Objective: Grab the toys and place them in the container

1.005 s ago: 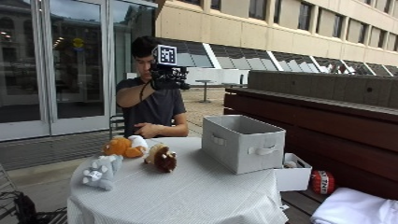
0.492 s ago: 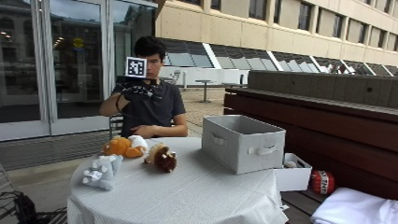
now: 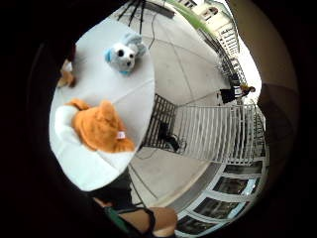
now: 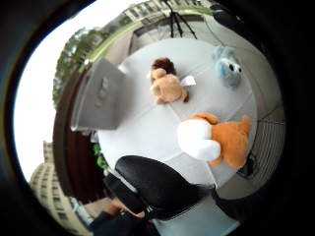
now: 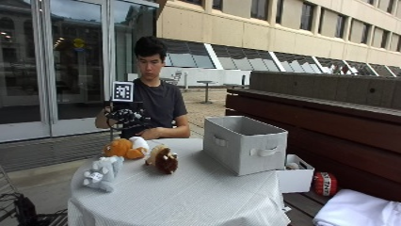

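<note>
Three soft toys lie on a round table covered with a white cloth (image 5: 188, 197). The orange and white plush toy (image 5: 125, 147) is a fat little lump with a white part at one end, and it lies at the table's edge closest to the person. Just beside it is the tan and dark brown plush toy (image 5: 163, 159), which has a paler body and a dark brown end. The grey and white plush toy with blue bits (image 5: 101, 172) has round dark eyes and lies a bit apart from the other two, near the table's rim.

The square grey cloth box with a white handle (image 5: 244, 143) stands upright on the same table, near the brown toy. Its top is open.

The black-gloved right hand (image 5: 127, 117) is up in the air above the orange toy. It touches none of the toys and holds nothing. Its fingers look bent a little, but I cannot tell how far open they are. Both palm views look down on the table and the toys from above.
</note>
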Motion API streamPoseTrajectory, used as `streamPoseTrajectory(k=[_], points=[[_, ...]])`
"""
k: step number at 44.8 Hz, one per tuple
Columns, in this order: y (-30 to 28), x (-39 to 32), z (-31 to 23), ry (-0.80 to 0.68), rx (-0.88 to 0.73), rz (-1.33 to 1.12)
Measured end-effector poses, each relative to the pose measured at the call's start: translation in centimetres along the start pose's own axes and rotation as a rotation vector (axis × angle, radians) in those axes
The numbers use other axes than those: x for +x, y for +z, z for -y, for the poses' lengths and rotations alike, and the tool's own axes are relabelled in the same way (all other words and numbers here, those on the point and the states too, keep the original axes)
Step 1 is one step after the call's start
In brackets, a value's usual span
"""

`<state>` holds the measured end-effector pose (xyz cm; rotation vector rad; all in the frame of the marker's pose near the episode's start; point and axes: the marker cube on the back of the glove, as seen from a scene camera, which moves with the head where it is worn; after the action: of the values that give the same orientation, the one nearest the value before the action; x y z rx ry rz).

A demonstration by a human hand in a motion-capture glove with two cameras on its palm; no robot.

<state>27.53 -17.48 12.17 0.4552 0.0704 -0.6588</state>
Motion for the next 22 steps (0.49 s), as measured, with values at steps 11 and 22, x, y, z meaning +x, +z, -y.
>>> streamPoseTrajectory(k=[11,22], points=[[6.3,1.2,-0.7,-0.114,-0.006,0.038],[9.7,0.7,-3.7,-0.025,-0.194,0.049]])
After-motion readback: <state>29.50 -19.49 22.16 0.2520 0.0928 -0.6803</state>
